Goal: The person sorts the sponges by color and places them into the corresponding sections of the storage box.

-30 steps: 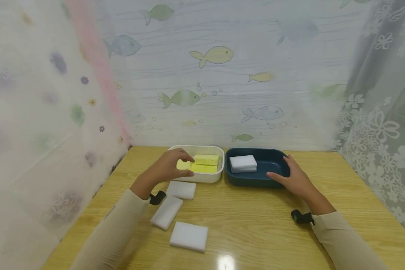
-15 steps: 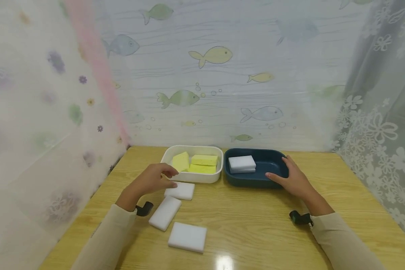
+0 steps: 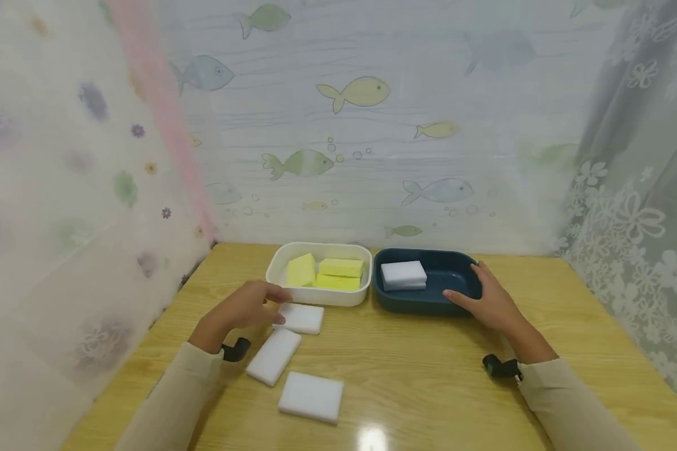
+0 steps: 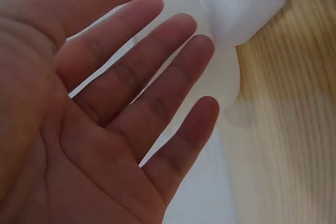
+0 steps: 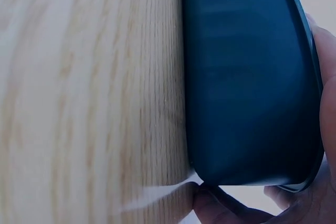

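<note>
In the head view my left hand [image 3: 242, 313] is beside a white sponge [image 3: 303, 318], thumb and fingertips at its left edge. The left wrist view shows the fingers extended and slightly spread, with the white sponge [image 4: 241, 3] beyond the fingertips and nothing gripped. My right hand [image 3: 493, 297] holds the right end of a dark blue plastic bin [image 3: 423, 307], thumb over the near rim. The right wrist view has fingers [image 5: 223, 208] bent round the end of the bin [image 5: 252, 87]. Two stacked white sponges [image 3: 404, 275] lie in the bin's left part.
A white bin [image 3: 327, 295] with several yellow sponges [image 3: 338, 268] stands left of the blue one, close beside it. Two more white sponges, a tilted one [image 3: 274, 357] and a nearer one [image 3: 311, 397], lie on the wooden table [image 3: 417, 376]. A fish-print curtain [image 3: 361, 138] hangs behind.
My left hand has drawn back from over the white bin, moving left and down to the nearest white sponge on the table. The right hand stays on the blue bin.
</note>
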A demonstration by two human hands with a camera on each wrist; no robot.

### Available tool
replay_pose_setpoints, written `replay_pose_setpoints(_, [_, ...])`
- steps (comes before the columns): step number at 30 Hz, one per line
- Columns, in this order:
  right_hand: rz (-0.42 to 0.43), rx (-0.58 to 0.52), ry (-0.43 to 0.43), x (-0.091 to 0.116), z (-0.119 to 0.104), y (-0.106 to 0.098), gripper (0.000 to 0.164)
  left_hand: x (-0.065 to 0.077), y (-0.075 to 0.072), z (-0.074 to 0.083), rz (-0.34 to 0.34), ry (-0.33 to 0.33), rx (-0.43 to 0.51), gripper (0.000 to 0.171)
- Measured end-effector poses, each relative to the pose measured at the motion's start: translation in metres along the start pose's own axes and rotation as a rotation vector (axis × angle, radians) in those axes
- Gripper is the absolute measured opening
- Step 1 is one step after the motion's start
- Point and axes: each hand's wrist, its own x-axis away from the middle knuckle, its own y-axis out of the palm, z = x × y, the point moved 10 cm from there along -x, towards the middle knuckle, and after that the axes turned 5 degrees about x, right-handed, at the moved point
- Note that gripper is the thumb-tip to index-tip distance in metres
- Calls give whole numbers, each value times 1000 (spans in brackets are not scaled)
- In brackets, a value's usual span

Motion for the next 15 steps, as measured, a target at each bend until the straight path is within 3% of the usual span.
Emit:
replay_pose_setpoints(6, [9, -4, 9, 2, 1, 1, 116, -1, 5, 0, -31, 2, -32, 40])
replay_pose_setpoints(15, [19, 7, -5, 4, -5, 2, 114, 3, 4, 0, -11, 29, -93, 41])
